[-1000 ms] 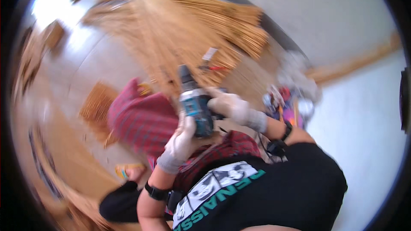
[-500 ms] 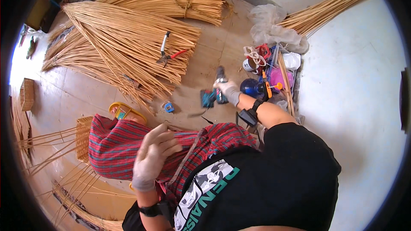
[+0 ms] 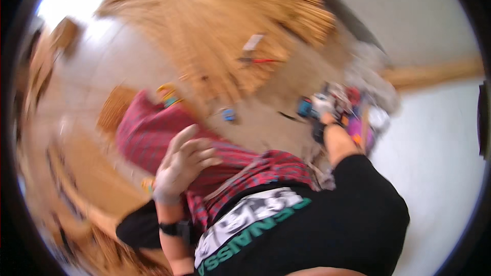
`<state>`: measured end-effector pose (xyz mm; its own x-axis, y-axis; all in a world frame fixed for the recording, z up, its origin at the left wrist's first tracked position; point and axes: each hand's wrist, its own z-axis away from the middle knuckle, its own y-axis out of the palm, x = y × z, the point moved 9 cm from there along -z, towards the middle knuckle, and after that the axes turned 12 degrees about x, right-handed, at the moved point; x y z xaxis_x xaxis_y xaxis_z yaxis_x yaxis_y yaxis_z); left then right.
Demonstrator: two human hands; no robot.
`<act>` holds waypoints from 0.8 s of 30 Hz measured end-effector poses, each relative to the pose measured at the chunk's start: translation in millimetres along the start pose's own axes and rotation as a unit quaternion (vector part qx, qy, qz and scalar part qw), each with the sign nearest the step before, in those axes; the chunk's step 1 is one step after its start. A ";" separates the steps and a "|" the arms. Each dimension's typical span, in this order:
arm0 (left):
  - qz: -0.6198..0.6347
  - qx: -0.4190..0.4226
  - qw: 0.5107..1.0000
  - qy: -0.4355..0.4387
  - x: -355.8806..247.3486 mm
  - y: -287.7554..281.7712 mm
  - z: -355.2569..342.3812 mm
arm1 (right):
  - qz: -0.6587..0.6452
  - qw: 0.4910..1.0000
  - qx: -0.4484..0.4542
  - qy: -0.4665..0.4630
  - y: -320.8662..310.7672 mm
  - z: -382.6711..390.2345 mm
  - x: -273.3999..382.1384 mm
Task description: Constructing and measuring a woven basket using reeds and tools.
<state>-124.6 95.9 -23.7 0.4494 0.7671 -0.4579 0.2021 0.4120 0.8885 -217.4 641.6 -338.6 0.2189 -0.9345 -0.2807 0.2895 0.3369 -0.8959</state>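
Observation:
My right hand [image 3: 323, 104], in a white glove, is stretched out at the right, closed on a teal and black cordless drill [image 3: 305, 107]. Motion blur smears the drill, and much of it is hidden by the hand and the clutter behind. My left hand [image 3: 184, 165], also gloved in white, hovers over the red plaid cloth [image 3: 148, 135] across my legs. Its fingers are apart and slightly bent, with nothing in them.
Long tan canes [image 3: 204, 25] lie in a broad pile ahead, with red-handled pruning shears [image 3: 262, 61] on top. A blue tape measure [image 3: 228, 114] rests on the floor. Clear plastic sheeting [image 3: 371, 74] lies beside the white wall [image 3: 440, 174]. A woven basket [image 3: 116, 107] stands left of my legs.
My right hand has carried the drill rightward, close to the cluttered tray. The left hand stays raised and empty. The whole view has turned and is blurred.

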 end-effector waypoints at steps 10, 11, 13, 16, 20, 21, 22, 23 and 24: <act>-0.279 -0.318 0.906 -0.006 -81.9 12.5 211.7 | -0.523 0.846 0.012 -0.100 -201.0 -21.1 141.4; -0.281 -0.342 0.896 -0.041 -79.3 18.0 237.0 | -0.585 0.776 0.094 -0.217 -233.7 -18.4 182.4; -0.279 -0.360 0.880 -0.134 -69.1 33.2 268.2 | -0.550 0.730 0.348 -0.208 -300.8 17.3 246.3; -0.238 -0.287 0.881 -0.290 -38.1 63.4 290.3 | -0.341 0.739 0.531 -0.236 -348.7 72.0 267.5; -0.317 -0.220 0.838 -0.386 52.9 66.8 331.2 | -0.027 0.562 0.799 -0.211 -348.2 186.3 219.1; -0.430 -0.213 0.763 -0.434 62.9 63.5 337.3 | 0.053 0.572 0.763 -0.296 -337.9 203.5 213.5; -0.539 -0.195 0.668 -0.475 65.1 60.4 337.3 | 0.104 0.558 0.747 -0.347 -312.2 221.8 199.2; -0.542 -0.189 0.669 -0.472 81.0 57.4 344.1 | 0.115 0.564 0.751 -0.322 -290.1 237.7 187.5; -0.536 -0.235 0.692 -0.422 94.8 48.6 355.2 | 0.012 0.604 0.668 -0.435 -252.8 245.5 190.7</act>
<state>237.0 13.9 -13.3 0.6495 -0.5823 -0.4890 0.5964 0.7890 -0.1473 -20.1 406.4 -81.1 0.4766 -0.7086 0.5203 0.6422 0.6848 0.3444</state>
